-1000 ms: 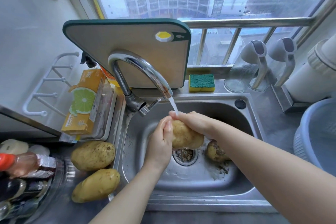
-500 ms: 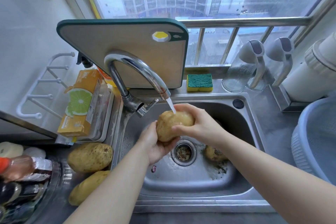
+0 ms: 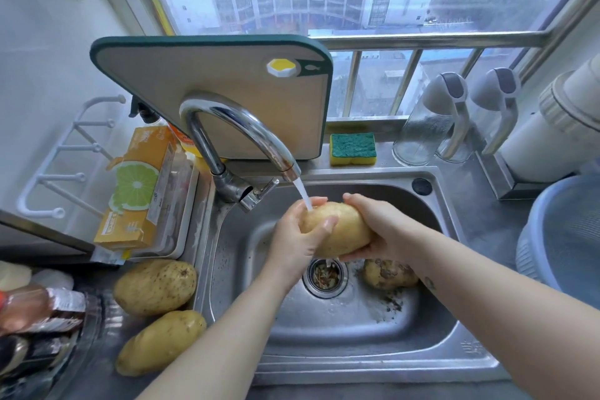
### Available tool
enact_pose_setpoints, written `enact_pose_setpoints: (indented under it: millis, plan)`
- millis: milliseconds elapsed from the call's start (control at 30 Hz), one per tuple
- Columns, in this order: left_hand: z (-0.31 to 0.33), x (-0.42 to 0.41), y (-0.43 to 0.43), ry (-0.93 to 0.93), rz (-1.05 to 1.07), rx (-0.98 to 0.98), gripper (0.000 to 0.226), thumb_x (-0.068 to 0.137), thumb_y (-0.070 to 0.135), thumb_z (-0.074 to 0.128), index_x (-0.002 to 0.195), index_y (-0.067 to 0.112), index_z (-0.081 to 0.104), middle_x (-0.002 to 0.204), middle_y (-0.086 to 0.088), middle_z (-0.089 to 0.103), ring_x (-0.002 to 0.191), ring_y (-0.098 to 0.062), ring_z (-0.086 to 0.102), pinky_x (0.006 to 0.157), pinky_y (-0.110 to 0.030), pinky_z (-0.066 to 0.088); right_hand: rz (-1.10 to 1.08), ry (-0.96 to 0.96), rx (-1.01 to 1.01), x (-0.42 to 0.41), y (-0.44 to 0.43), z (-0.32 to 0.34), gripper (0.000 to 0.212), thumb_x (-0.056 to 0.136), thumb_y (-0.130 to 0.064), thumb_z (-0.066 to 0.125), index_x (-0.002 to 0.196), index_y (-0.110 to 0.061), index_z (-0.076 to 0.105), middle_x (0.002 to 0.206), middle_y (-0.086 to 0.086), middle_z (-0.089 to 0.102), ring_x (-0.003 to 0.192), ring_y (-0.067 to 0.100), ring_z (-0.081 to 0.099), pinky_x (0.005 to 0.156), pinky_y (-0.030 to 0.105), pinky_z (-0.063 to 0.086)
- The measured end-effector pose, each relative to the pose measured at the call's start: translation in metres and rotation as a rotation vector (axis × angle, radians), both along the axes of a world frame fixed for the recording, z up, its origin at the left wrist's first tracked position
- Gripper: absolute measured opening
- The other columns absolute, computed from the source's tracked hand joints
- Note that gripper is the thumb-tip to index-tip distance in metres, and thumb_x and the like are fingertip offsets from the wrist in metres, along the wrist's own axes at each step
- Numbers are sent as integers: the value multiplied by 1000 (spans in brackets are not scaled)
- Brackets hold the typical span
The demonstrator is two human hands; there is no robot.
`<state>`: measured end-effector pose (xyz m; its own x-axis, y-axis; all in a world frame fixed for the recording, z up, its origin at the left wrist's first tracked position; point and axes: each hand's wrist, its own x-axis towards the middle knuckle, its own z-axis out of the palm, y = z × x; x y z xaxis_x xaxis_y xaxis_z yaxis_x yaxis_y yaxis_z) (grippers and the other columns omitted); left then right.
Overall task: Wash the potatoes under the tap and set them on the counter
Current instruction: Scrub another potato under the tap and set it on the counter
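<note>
Left hand [image 3: 300, 237] curls round the left end of the large pale-yellow oval potato [image 3: 345, 230], thumb pressed across its skin, while my right hand [image 3: 381, 227] wraps the right end from the top round to the underside. Between them I hold the potato over the stainless steel sink [image 3: 357, 344], just above the round drain strainer [image 3: 324, 274]. The thin stream of water [image 3: 303, 196] from the curved chrome tap [image 3: 233, 130] lands on the potato's upper left end beside my left fingers. I judge the step in hand to be rinsing this one, and its skin looks mostly clean. Two big brown-speckled potatoes [image 3: 156, 286] lie close together on the grey steel tabletop [image 3: 94, 380] left of the sink, and I take them as washed. One smaller potato caked with dark soil [image 3: 388, 273] lies in the basin right of the drain. Next I would turn the held potato so the water reaches its underside, then carry it left in a firm grip, since wet skin slips, and set it beside the other two
</note>
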<state>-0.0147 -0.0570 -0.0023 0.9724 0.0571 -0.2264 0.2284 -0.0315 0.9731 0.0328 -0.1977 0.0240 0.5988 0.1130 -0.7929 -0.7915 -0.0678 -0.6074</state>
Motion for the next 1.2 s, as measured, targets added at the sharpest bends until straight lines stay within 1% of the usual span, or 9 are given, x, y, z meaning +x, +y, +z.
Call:
enact_pose_setpoints:
  millis: [67,200,333,533,633,733,833,1033,1200]
  plan:
    - [-4,1,0,-1,113,32,37,69,42,66,100,23,68,97,6,69,85,-6,62,72,-18,51,44,31,-17,0,3,-4,29,93,-44,57,103,-16,57,111,18,57,95,38,64,70,53,59]
    - [-6,9,-6,141,400,-143,16,72,35,65,80,23,70,81,2,69,80,-19,60,75,-34,49,-1,-303,-173,1,21,-11,23,85,-40,64,91,-18,70,100,9,69,97,27,65,84,50,57]
    - [3,11,0,360,543,-307,21,89,33,59,80,15,66,76,-8,66,72,-26,62,73,-42,54,16,-683,-391,-12,41,-14,16,77,-35,73,87,-22,72,85,-7,70,85,9,64,81,26,52]
    - [3,-3,24,719,340,-584,29,87,27,47,70,12,65,60,-8,64,52,-21,63,52,-27,53,312,-1191,-387,-27,57,-22,33,66,-40,67,91,-19,70,89,-5,60,83,9,57,78,16,44]
    - [5,-4,27,667,442,-551,30,94,34,48,83,11,64,74,-14,69,69,-28,66,65,-39,55,243,-997,-345,-20,62,-21,18,73,-29,74,88,-20,70,86,-6,65,83,8,59,75,10,41]
    - [6,-2,23,536,575,-462,26,95,38,52,96,13,60,94,-17,69,85,-32,66,81,-50,54,80,-671,-314,-8,68,-19,17,79,-29,72,91,-17,75,88,-3,71,91,13,63,79,25,47]
    - [2,-2,21,399,605,-261,21,92,40,57,88,20,62,94,-11,68,89,-31,66,85,-53,54,-99,-418,-145,0,68,-16,11,79,-24,72,83,-15,75,89,2,72,96,22,66,89,38,53]
    - [9,0,14,12,317,117,15,94,30,55,83,26,66,80,12,67,78,-3,61,66,-14,48,-170,181,240,2,35,-4,37,79,-31,71,107,-9,61,102,18,66,90,33,65,82,51,55]
    - [5,9,6,-40,205,97,26,93,21,47,83,26,70,88,9,70,83,-8,61,74,-24,49,-34,182,235,-9,4,7,42,79,-38,75,108,-14,57,108,19,61,92,36,67,69,49,60]
